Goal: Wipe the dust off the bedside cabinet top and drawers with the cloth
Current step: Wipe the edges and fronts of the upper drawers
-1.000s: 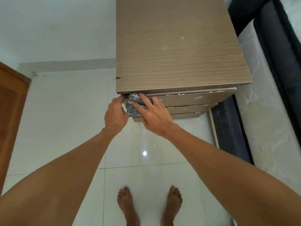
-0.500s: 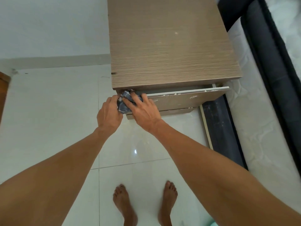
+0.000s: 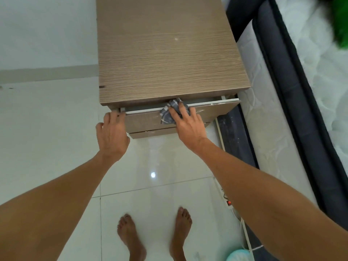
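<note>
One cloth (image 3: 170, 113) seemingly under right grip (image 3: 185, 122)

Glossy white tiled floor (image 3: 56, 140) carries the wooden bedside cabinet (image 3: 169, 53) and two bare feet (image 3: 130, 236).

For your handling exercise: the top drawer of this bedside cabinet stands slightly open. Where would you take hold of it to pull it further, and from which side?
Probably grip the top drawer by the exposed upper lip of its front, fingers hooked over from above and in front. No handle shows, and the gap under the cabinet top leaves that edge free. The left hand already holds its left end; the right hand presses the cloth.
</note>
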Demonstrator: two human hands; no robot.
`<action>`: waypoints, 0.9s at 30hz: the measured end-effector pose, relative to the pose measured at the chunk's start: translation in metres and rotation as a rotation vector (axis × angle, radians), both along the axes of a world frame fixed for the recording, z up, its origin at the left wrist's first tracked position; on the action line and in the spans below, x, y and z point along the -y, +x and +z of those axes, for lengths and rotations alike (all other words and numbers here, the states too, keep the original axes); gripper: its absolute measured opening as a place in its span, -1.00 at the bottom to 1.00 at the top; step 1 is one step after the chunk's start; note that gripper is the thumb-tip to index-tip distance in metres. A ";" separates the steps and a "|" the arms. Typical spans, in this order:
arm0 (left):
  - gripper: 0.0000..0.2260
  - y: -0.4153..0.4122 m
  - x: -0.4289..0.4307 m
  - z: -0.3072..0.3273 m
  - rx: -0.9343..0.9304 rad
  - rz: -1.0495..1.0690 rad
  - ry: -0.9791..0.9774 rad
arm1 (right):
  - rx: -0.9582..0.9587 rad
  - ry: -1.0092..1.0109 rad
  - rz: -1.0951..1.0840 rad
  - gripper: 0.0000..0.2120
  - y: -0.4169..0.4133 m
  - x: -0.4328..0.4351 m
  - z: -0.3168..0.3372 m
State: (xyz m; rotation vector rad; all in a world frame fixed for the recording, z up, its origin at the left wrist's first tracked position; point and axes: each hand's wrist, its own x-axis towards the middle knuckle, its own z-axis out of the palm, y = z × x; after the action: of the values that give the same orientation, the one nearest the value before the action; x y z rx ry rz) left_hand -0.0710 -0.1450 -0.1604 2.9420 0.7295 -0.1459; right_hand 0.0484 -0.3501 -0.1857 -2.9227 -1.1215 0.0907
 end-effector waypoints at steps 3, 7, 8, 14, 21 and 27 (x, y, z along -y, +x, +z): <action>-0.31 0.010 0.020 -0.004 -0.016 -0.117 0.025 | -0.012 -0.016 -0.043 -0.33 0.014 0.023 0.002; -0.32 0.030 0.045 -0.001 -0.021 -0.154 -0.025 | -0.036 -0.025 -0.095 -0.41 0.034 0.056 0.006; -0.32 0.034 0.050 -0.001 -0.030 -0.153 -0.031 | -0.037 -0.027 -0.109 -0.41 0.039 0.064 0.007; -0.34 0.040 0.061 -0.001 -0.005 -0.108 -0.055 | -0.044 -0.065 -0.201 -0.40 0.068 0.111 0.005; -0.34 0.040 0.061 -0.002 -0.005 -0.095 -0.059 | -0.126 -0.009 -0.429 -0.42 0.088 0.144 0.011; -0.33 0.039 0.060 0.000 -0.012 -0.083 -0.076 | -0.280 0.070 -0.739 -0.55 0.065 0.169 0.002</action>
State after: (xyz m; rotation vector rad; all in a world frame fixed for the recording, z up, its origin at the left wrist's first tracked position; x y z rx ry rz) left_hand -0.0316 -0.2054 -0.1604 2.9028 0.5894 -0.1931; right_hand 0.1132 -0.5190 -0.1835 -2.9212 0.0162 0.4149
